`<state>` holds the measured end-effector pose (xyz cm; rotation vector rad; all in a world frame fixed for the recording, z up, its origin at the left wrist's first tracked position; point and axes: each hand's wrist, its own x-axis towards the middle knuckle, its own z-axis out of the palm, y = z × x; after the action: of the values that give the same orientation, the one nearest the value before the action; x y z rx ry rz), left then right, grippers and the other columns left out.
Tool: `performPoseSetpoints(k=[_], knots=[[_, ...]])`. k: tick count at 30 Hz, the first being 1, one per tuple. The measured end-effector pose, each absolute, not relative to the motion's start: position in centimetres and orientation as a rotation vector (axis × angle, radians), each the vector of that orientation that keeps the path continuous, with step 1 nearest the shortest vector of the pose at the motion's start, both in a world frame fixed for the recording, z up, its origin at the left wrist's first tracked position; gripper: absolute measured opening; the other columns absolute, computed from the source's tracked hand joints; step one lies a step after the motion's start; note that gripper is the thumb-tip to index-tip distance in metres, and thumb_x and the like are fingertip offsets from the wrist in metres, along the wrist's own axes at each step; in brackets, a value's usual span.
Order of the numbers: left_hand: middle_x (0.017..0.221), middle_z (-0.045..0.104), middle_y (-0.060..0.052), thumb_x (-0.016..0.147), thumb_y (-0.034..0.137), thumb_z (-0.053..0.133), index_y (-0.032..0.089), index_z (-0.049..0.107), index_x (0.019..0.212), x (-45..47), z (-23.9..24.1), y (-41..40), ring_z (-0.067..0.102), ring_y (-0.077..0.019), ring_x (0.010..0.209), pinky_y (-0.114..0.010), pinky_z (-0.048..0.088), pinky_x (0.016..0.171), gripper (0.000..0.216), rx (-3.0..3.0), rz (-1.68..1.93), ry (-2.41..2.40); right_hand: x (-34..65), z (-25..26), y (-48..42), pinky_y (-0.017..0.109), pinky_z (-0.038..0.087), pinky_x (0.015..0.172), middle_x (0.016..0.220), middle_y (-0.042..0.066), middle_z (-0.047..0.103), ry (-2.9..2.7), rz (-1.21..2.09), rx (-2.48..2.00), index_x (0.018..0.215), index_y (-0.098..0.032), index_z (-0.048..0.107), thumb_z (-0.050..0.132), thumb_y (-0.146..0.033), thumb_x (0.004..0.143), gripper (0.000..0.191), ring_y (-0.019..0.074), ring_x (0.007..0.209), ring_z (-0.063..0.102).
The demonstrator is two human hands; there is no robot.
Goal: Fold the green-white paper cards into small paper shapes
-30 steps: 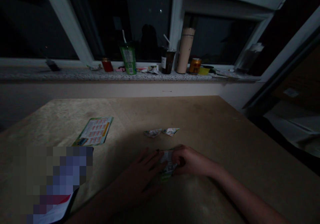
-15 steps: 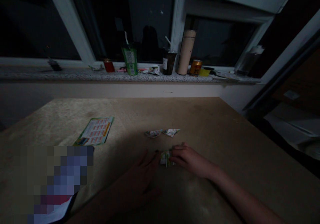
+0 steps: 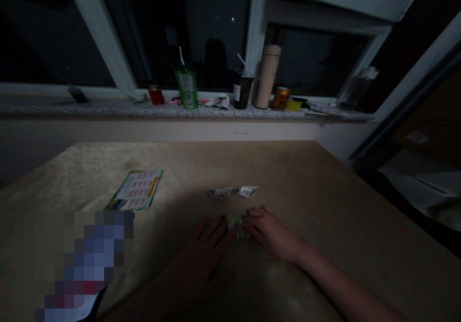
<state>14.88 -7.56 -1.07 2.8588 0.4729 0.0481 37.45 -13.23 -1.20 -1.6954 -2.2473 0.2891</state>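
Observation:
A small green-and-white printed piece of folded paper lies on the table between my two hands. My left hand, dim in shadow, rests flat at the paper's left side. Its fingers are stretched out, thumb spread away, and a fingertip reaches the paper's lower edge. From the right, my right hand has its bent fingers on the paper's right part, gripping it against the tabletop and covering that end. Just beyond sit two folded paper triangles, a left one and a right one, close together.
On the wooden table, a printed card lies at left, beside a phone with a blurred-out screen. The windowsill bears a green cup, a dark cup, a tall flask and a gold can.
The folded paper now shows a more open, greener face and lies flatter. My left fingers have come in closer over its lower left edge; my right hand has shifted slightly left.

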Motion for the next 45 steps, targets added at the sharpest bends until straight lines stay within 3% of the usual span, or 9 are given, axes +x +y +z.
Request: performPoseSetpoints(k=[6,15,22,28,45], knots=[[0.152,0.026,-0.007,0.091,0.044,0.052,0.027,0.010,0.149,14.6,-1.6,-7.5,0.021,-0.0313,0.138,-0.056,0.011,0.111,0.074,2.867,0.131,0.450,36.2,-1.8,-12.7,0.032,0.033,0.079,0.085,0.003,0.067,-2.118,0.234,-1.860,0.084,-0.017,0.060,0.037,-0.021,0.099,0.028,0.0175,0.084,0.060],[0.153,0.025,-0.008,0.091,0.045,0.050,0.027,0.009,0.149,14.7,-1.9,-7.7,0.018,-0.0310,0.139,-0.057,0.011,0.111,0.073,2.889,0.104,0.498,34.9,-1.8,-12.5,0.034,0.034,0.079,0.085,0.005,0.066,-2.220,-0.015,-2.016,0.084,-0.016,0.063,0.049,-0.018,0.092,0.017,0.0211,0.085,0.059],[0.156,0.003,-0.009,0.088,0.041,0.056,0.029,0.009,0.149,14.8,-1.3,-8.0,0.007,-0.0359,0.140,-0.059,0.017,0.109,0.078,2.817,0.109,0.575,34.9,-1.9,-12.6,0.034,0.037,0.075,0.085,0.007,0.065,-2.253,-0.091,-2.030,0.084,-0.015,0.063,0.051,-0.017,0.091,0.014,0.0221,0.083,0.059],[0.155,0.018,-0.006,0.086,0.032,0.058,0.026,0.004,0.150,15.1,-1.1,-8.4,0.019,-0.0288,0.139,-0.051,0.013,0.113,0.083,2.794,0.129,0.443,34.8,-1.8,-12.4,0.034,0.038,0.076,0.088,0.009,0.066,-2.282,-0.069,-2.046,0.086,-0.015,0.063,0.049,-0.015,0.092,0.016,0.0220,0.085,0.059],[0.155,0.016,-0.007,0.084,0.032,0.061,0.022,0.006,0.150,15.1,-0.4,-8.6,0.020,-0.0316,0.138,-0.050,0.018,0.113,0.087,2.762,0.087,0.417,34.8,-1.8,-12.3,0.034,0.040,0.077,0.088,0.009,0.067,-2.271,-0.031,-2.035,0.086,-0.014,0.064,0.051,-0.017,0.091,0.015,0.0233,0.087,0.060]])
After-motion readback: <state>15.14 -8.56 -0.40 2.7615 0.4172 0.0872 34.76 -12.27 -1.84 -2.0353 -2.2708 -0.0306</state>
